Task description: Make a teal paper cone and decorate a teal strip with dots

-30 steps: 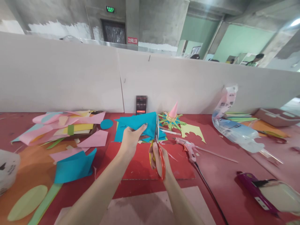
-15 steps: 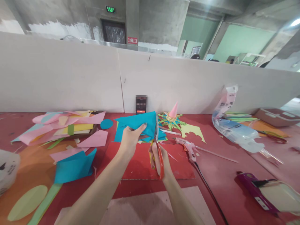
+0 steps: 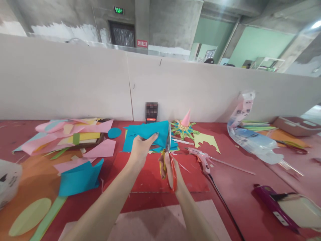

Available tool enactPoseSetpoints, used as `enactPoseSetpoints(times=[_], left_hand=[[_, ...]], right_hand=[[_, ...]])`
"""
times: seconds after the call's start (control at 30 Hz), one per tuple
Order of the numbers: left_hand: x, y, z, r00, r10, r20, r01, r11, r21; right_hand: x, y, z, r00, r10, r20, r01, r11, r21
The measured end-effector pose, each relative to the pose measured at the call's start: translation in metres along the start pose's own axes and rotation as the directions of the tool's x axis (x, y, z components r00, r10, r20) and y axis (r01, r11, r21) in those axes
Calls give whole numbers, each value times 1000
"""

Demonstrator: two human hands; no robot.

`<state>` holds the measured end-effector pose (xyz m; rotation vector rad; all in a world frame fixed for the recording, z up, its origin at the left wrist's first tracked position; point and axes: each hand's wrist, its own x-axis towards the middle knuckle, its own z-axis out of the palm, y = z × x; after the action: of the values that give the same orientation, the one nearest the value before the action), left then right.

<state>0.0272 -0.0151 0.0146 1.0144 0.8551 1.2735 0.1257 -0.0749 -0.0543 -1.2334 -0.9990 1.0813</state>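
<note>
My left hand [image 3: 140,149] grips a sheet of blue paper [image 3: 160,131], thumb on top and the other fingers hidden beneath. In my right hand [image 3: 164,167] is a pair of scissors [image 3: 173,174] with red and yellow handles. Its blades stand at the right edge of the blue sheet, pointing away from me. More blue pieces lie under and around the sheet, above a red board [image 3: 150,179]. Just beyond the blades sits a pink cone [image 3: 186,119] on a woven base with green and blue spokes.
A pink glue gun [image 3: 203,160] with a black cord lies at the right, near a white pen [image 3: 183,142]. Coloured paper scraps [image 3: 82,127] are heaped at the left. A purple power strip [image 3: 274,206] and a plastic bag [image 3: 253,144] are farther right. A white partition [image 3: 75,80] stands behind.
The scissor handles have spread apart, and the blades look wider open at the paper's edge. The blue sheet has shifted very slightly to the right.
</note>
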Motion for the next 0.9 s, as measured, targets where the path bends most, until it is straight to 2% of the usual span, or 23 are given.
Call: enactPoseSetpoints(times=[0.13, 0.37, 0.9], left_hand=[[0, -1, 0, 1000, 23, 0, -23, 1000, 16], [-1, 0, 0, 995, -39, 87, 35, 998, 43], [-1, -1, 2, 995, -52, 86, 50, 998, 29]], right_hand=[[-2, -1, 1, 1000, 13, 4, -13, 1000, 14], [1, 0, -5, 1000, 14, -4, -14, 999, 29], [-4, -3, -2, 999, -17, -30, 18, 999, 28]])
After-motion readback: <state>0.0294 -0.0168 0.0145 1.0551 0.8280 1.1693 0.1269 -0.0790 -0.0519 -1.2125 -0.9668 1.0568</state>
